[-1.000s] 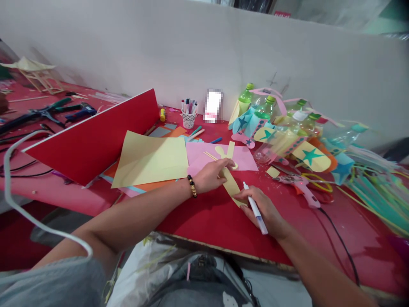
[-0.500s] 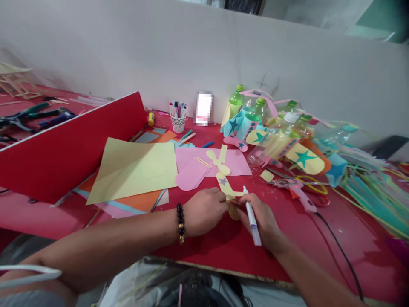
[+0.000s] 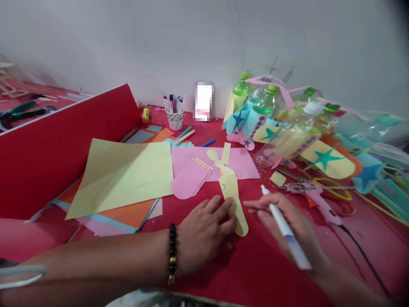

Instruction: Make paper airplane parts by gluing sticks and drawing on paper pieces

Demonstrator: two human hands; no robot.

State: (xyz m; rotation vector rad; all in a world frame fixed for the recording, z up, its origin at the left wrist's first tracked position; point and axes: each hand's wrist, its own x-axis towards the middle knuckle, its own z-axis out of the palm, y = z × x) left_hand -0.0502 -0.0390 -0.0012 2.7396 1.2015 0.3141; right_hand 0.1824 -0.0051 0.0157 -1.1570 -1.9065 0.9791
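My left hand (image 3: 206, 232), a beaded bracelet at its wrist, lies over the red tabletop with spread fingers resting on pale yellow round-ended paper strips (image 3: 240, 219). Part of a purple star (image 3: 223, 186) shows on a strip beyond the fingertips. A white marker (image 3: 283, 224) slants through the grip of my right hand (image 3: 294, 217), its tip pointing away from me. That hand hovers just right of the strips, apart from them. Farther off, a yellow propeller-shaped cut-out (image 3: 216, 157) and a short yellow strip (image 3: 226, 152) lie on a pink sheet (image 3: 247, 164).
Large yellow paper (image 3: 128, 170) covers other coloured sheets at left, beside a red board (image 3: 73, 145). A pen cup (image 3: 174, 120) stands near the wall. Decorated bottles (image 3: 266, 100) crowd the right, behind a pink glue gun (image 3: 319, 200) with its black cord.
My left hand has flattened from a closed grip onto the strips, which now lie straighter on the table. My right hand has drawn away to the right with the marker. The view has shifted closer.
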